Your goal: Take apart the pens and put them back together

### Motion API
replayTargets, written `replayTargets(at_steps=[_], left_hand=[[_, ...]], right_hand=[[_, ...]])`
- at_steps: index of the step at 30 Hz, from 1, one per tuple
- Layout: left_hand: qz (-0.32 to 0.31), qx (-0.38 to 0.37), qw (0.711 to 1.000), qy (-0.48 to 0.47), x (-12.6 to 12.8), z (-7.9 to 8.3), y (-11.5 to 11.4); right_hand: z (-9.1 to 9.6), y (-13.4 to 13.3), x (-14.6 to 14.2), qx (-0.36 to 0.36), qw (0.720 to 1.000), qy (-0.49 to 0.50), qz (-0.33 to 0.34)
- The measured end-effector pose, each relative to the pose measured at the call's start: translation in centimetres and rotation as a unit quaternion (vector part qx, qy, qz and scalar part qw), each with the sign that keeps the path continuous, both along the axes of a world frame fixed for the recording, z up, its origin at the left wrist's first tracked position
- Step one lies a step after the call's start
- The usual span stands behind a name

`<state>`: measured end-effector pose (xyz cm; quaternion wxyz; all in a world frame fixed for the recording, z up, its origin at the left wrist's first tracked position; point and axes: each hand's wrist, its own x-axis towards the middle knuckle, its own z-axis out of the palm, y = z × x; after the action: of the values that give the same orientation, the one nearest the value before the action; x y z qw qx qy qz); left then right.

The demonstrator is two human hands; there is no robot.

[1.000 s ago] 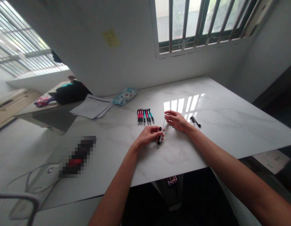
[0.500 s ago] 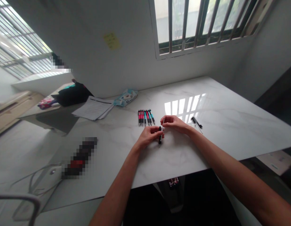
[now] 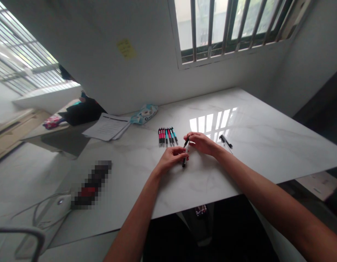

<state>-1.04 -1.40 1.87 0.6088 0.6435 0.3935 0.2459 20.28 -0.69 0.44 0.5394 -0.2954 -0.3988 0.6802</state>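
Note:
My left hand [image 3: 172, 158] is closed around a dark pen barrel [image 3: 184, 162], whose lower end sticks out below the fingers. My right hand [image 3: 201, 142] pinches a slim black pen part [image 3: 187, 140] just above, slanting down toward the left fingertips. A pale section shows between the two hands; whether the pieces touch cannot be made out. Left of the hands, several red and teal pens [image 3: 166, 137] with black grips lie side by side in a row. To the right lie a black pen piece [image 3: 226, 141] and a thin white stick [image 3: 229, 148].
The hands work above a white marbled table [image 3: 256, 145]. Papers [image 3: 107, 126] and a blue-white soft packet [image 3: 143, 114] lie near the wall. At the left are a blurred dark object [image 3: 92, 185] and a white box with cables [image 3: 59, 205]. The table's front edge runs before my lap.
The black pen part now shows in my right fingers, where a thin white stick showed before. The pen barrel in my left hand has shifted slightly. The view has turned a little.

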Motion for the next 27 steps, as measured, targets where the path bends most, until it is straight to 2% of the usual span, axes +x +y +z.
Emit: replayTargets(at_steps=[3, 6, 8, 10, 12, 14, 17, 19, 23, 27], left_hand=[[0.002, -0.009, 1.0, -0.01, 0.1, 0.0, -0.2], [0.021, 0.003, 0.999, -0.033, 0.1, 0.3, -0.1], [0.069, 0.043, 0.995, -0.066, -0.1, 0.3, 0.2], [0.143, 0.107, 0.98, -0.086, -0.4, 0.2, 0.8], [0.209, 0.172, 0.961, -0.064, -0.8, -0.1, 1.4], [0.235, 0.227, 0.945, -0.012, -1.1, -0.5, 1.8], [0.235, 0.291, 0.926, 0.051, -1.4, -0.8, 1.8], [0.235, 0.308, 0.919, 0.067, -1.4, -0.8, 1.7], [0.238, 0.307, 0.918, 0.08, -1.3, -0.8, 1.5], [0.238, 0.297, 0.921, 0.078, -1.2, -0.7, 1.5]], right_hand=[[0.6, 0.2, 1.3, -0.045, 0.991, 0.113, -0.048], [0.8, 0.5, 2.4, -0.059, 0.981, 0.148, -0.113], [0.5, 0.8, 2.7, -0.068, 0.981, 0.124, -0.133], [0.0, 1.0, 2.5, -0.064, 0.985, 0.074, -0.139], [-0.5, 1.2, 2.1, -0.047, 0.988, 0.03, -0.142], [-0.9, 1.4, 1.8, -0.032, 0.988, 0.014, -0.151], [-1.1, 1.4, 1.5, -0.017, 0.986, 0.002, -0.165], [-1.1, 1.4, 1.4, 0.002, 0.986, -0.018, -0.166], [-1.0, 1.2, 1.2, 0.043, 0.985, -0.059, -0.158], [-1.1, 1.1, 0.9, 0.054, 0.982, -0.09, -0.155]])
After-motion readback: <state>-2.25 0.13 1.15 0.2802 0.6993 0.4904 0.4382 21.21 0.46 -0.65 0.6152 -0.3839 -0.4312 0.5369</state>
